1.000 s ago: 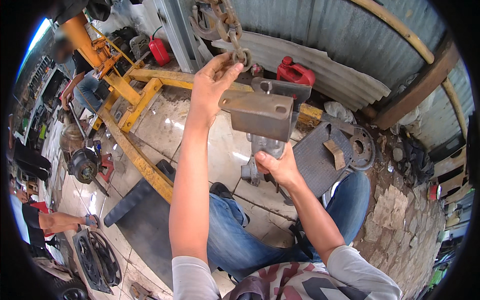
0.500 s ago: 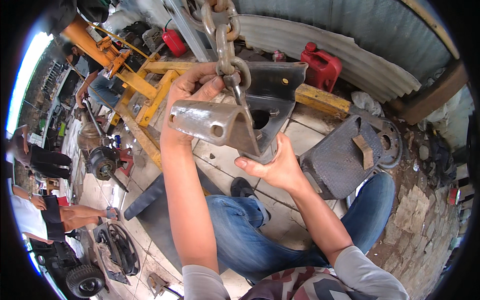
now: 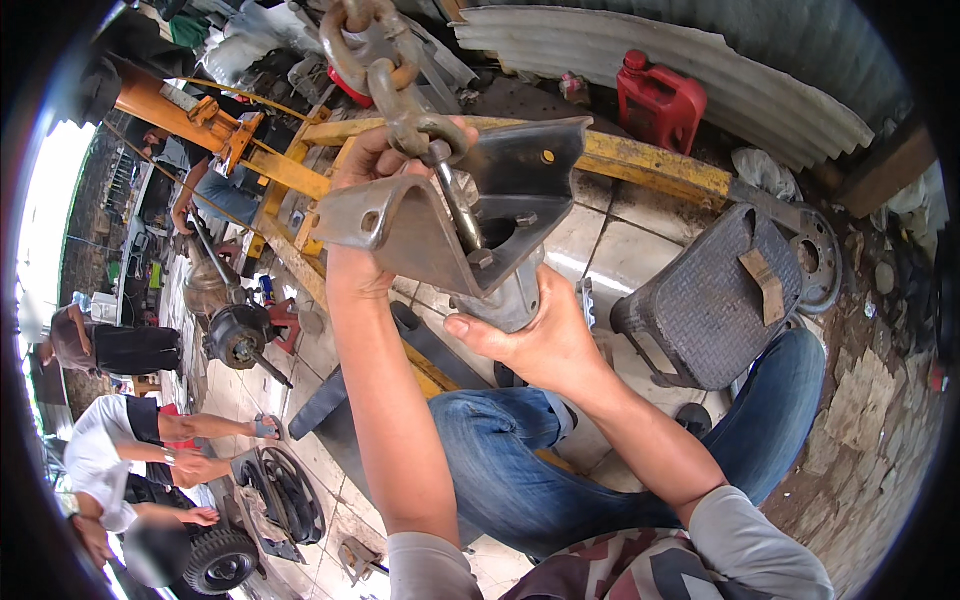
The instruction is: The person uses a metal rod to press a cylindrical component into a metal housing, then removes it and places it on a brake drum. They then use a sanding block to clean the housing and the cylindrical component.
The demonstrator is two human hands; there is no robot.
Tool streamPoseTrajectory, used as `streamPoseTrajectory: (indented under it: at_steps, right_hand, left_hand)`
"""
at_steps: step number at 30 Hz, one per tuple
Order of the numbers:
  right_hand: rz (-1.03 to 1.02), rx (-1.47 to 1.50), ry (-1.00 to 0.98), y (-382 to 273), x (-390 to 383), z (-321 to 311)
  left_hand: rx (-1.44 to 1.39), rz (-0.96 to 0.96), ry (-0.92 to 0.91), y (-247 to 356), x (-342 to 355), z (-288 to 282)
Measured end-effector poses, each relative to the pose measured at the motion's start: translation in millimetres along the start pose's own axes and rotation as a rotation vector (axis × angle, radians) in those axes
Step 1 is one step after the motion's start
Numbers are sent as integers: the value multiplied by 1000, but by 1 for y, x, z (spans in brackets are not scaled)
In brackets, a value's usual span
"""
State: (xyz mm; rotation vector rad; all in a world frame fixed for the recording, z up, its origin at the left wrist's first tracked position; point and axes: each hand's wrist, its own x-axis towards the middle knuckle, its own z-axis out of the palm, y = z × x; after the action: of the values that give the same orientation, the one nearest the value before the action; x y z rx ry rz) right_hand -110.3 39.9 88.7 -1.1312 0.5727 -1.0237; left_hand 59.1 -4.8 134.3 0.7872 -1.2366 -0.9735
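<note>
Two hands on my feed: the right hand (image 3: pixel 550 335) clasps the grey base (image 3: pixel 515 305) under a steel bracket (image 3: pixel 410 238), just above frame centre; the left hand (image 3: pixel 362 168) bends behind the chain (image 3: pixel 393 100), its grip hidden from me. Red jerrycan (image 3: pixel 662 108), upper right.

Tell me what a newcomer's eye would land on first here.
The bent metal bracket dominates the centre, the right hand gripping its grey base. From the top edge, a thick, worn chain comes down to it. At upper right, a bright red jerrycan stands out beyond the yellow beam.
</note>
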Motion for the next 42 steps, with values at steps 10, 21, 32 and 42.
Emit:
streamPoseTrajectory:
  at_steps: [10,21,32,42]
  right_hand:
    - [45,47,4,5,0,-4]
    - [65,117,-54,10,2,-6]
    - [386,374,-209,-25,2,-10]
    - [539,417,-193,-29,6,-11]
  left_hand:
    - [41,-2,32,0,3,13]
    - [-165,-95,64,0,0,8]
    - [15,-120,383,-20,-6,-18]
    - [48,-68,358,-11,-12,-10]
